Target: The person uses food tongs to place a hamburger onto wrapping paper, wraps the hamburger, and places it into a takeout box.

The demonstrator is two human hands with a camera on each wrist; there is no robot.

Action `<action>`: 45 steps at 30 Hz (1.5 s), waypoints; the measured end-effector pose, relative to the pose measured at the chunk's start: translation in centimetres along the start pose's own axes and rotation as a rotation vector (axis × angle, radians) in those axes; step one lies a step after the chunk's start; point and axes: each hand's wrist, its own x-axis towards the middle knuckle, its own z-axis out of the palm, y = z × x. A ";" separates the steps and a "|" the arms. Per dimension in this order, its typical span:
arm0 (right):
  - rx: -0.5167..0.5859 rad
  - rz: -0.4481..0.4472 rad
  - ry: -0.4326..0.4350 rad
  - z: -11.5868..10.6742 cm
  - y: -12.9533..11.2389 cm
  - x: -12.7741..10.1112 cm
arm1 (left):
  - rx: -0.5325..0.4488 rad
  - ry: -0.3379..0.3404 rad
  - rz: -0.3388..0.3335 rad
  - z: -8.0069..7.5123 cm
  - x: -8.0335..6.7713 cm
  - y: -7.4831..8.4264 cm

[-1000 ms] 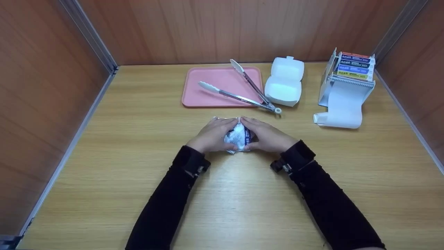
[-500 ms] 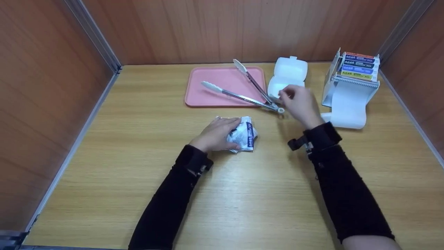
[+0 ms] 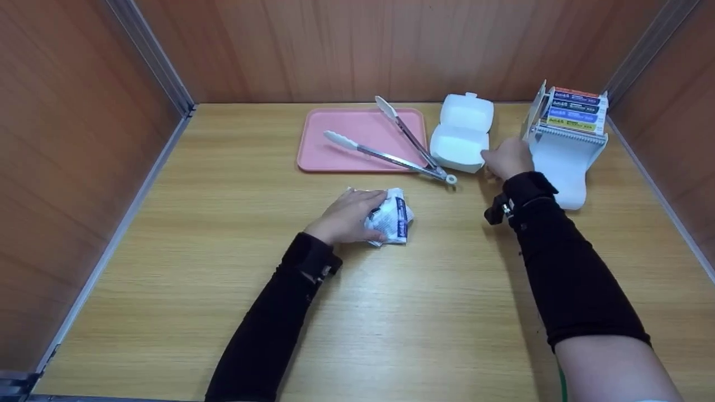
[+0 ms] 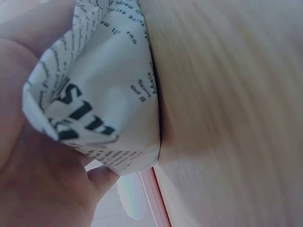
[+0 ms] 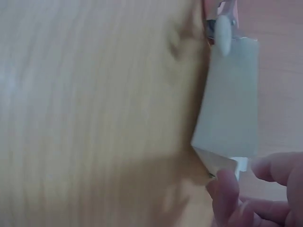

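Note:
My left hand [image 3: 347,218] holds a small paper-wrapped bundle [image 3: 395,220] on the table, fingers over its far side and thumb along the near side. In the left wrist view the white wrapping [image 4: 118,90] shows dark print and a folded edge. My right hand [image 3: 508,159] is between the white foam clamshell box [image 3: 459,148], whose lid is raised, and a white holder [image 3: 535,114]. In the right wrist view, its thumb and fingers are spread apart around the near corner of the foam box [image 5: 229,99], with nothing gripped.
Metal tongs [image 3: 391,161] with pale tips lie spread over a pink tray [image 3: 321,139] at the back. Several coloured boxes [image 3: 575,109] sit in the holder, and a broad white strip [image 3: 564,170] hangs down its front. Wooden panels [image 3: 357,50] border the table.
My right hand has let go of the bundle and moved back and right, past the tongs' hinged end to the foam box's right side. The left hand has stayed on the bundle.

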 end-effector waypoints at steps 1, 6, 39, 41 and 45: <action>0.018 0.020 -0.013 0.2 0.1 0.1 | 0.001 -0.002 -0.002 0.0 0.0 0.0; 0.045 0.052 -0.020 0.9 0.6 0.3 | -0.001 0.003 -0.002 0.0 0.0 0.2; 0.127 0.088 -0.037 1.4 1.8 0.0 | 0.023 0.182 -0.390 -1.1 -6.1 -4.8; 0.114 0.084 -0.023 1.3 1.8 0.0 | 0.012 0.202 -0.434 -1.3 -6.6 -5.2; 0.061 0.057 0.021 1.1 1.7 -0.1 | 0.001 0.223 -0.494 -1.7 -7.1 -5.6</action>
